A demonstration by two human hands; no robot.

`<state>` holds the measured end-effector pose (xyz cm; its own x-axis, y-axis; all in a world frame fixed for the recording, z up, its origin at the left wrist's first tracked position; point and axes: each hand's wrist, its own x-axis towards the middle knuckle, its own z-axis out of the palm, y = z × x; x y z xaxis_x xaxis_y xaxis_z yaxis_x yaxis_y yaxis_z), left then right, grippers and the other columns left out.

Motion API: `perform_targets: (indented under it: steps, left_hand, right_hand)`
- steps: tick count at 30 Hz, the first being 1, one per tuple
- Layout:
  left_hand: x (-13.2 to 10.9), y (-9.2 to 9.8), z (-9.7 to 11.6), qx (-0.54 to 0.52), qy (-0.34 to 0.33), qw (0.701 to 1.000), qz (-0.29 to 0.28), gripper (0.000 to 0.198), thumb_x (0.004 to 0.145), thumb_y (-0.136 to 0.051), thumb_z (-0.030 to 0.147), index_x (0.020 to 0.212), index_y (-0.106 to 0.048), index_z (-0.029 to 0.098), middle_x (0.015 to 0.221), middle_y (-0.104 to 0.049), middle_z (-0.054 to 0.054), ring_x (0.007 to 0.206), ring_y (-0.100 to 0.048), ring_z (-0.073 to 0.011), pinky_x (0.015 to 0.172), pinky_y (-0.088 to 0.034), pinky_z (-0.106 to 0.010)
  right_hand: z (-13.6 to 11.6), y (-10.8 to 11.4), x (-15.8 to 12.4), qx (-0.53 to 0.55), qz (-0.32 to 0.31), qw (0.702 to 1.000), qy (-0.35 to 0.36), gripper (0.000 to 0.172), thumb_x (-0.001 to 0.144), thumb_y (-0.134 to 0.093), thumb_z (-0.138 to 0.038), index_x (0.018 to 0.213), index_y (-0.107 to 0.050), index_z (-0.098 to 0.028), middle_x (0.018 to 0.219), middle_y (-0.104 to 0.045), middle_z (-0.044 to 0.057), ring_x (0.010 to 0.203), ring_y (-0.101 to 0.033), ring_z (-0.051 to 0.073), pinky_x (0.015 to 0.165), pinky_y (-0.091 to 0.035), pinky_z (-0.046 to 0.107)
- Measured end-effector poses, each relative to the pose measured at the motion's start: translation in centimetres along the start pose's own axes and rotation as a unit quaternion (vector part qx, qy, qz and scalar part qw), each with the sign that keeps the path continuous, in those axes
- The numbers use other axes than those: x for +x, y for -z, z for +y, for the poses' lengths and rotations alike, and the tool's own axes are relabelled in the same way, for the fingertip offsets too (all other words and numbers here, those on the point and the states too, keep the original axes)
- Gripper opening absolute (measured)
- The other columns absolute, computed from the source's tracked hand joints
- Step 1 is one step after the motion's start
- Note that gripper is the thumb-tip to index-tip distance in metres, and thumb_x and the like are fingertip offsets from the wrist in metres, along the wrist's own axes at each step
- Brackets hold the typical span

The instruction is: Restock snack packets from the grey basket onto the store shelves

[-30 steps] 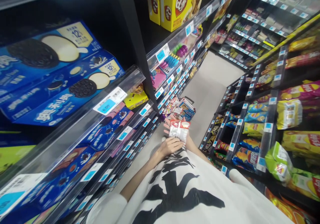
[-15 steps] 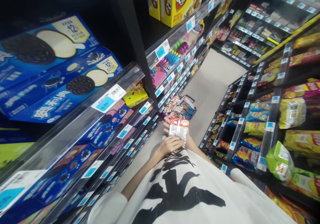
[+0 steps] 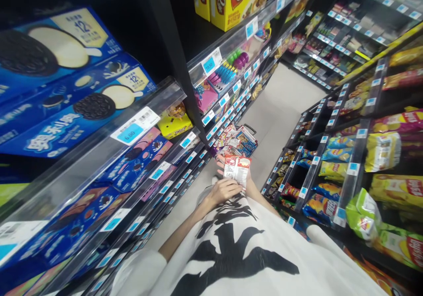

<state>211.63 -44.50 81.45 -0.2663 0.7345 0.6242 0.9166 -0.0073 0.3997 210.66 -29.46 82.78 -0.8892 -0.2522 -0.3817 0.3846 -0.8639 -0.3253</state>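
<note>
A small red and white snack packet [image 3: 237, 168] is held in front of my body, its printed side turned up and a pale band or glare line running across it. My left hand [image 3: 225, 190] grips the packet's near edge, fingers curled over it. Beneath the packet lies my right hand [image 3: 220, 164], supporting it from behind; its fingertips stick out past the left side, and most of the palm is hidden. Beyond the packet, on the floor, is a basket or cart [image 3: 250, 130] full of colourful snack packs, partly covered by my hands.
Blue cookie boxes [image 3: 95, 106] fill the near left shelf, with yellow boxes [image 3: 231, 5] higher up. Chip bags [image 3: 383, 150] line the right shelf. A pale floor aisle [image 3: 280, 98] runs between them to more shelves [image 3: 343, 40] at the far end.
The view has shifted slightly, so the left shelf sits a little further left and up. Both hands keep the packet in nearly the same place, tilted slightly differently.
</note>
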Motion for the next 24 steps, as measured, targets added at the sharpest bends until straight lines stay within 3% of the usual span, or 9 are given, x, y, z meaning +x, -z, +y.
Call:
perform_targets:
  steps: [9,19,22,24]
  left_hand:
    - [-0.5,-0.4,0.3,-0.01,0.008,1.0,-0.006,0.024,0.099,-0.05,0.013,0.114,-0.069,0.017,0.091,-0.076,-0.006,0.092,-0.069,-0.0155,0.082,-0.057,-0.029]
    - [-0.1,-0.2,0.5,0.002,0.009,1.0,-0.002,0.023,0.098,-0.05,0.01,0.11,-0.068,0.016,0.091,-0.075,-0.005,0.091,-0.069,-0.0151,0.08,-0.056,-0.029]
    - [-0.1,-0.5,0.4,-0.009,0.015,1.0,0.008,0.023,0.095,-0.053,0.008,0.109,-0.069,0.016,0.089,-0.075,-0.004,0.089,-0.068,-0.0151,0.079,-0.056,-0.028]
    - [-0.1,-0.7,0.4,-0.02,0.02,1.0,0.01,0.023,0.094,-0.054,0.007,0.108,-0.069,0.017,0.089,-0.075,-0.004,0.087,-0.068,-0.0151,0.079,-0.056,-0.028]
  right_hand:
    - [0.6,0.7,-0.5,0.018,-0.006,1.0,-0.006,0.073,0.085,-0.047,-0.073,0.138,-0.055,-0.024,0.148,-0.054,0.011,0.124,-0.056,0.031,0.107,-0.039,0.055]
    - [0.6,1.7,-0.2,0.001,-0.023,0.999,-0.023,0.073,0.088,-0.038,-0.066,0.141,-0.05,-0.017,0.159,-0.04,0.014,0.13,-0.052,0.029,0.11,-0.04,0.05]
    - [0.7,2.2,-0.3,-0.024,-0.028,0.999,-0.022,0.075,0.086,-0.038,-0.069,0.14,-0.049,-0.018,0.156,-0.044,0.015,0.125,-0.056,0.027,0.106,-0.044,0.048]
    - [0.6,2.3,-0.4,-0.109,-0.002,0.994,0.0,0.074,0.086,-0.038,-0.069,0.134,-0.054,-0.015,0.143,-0.057,0.017,0.116,-0.061,0.027,0.098,-0.048,0.049]
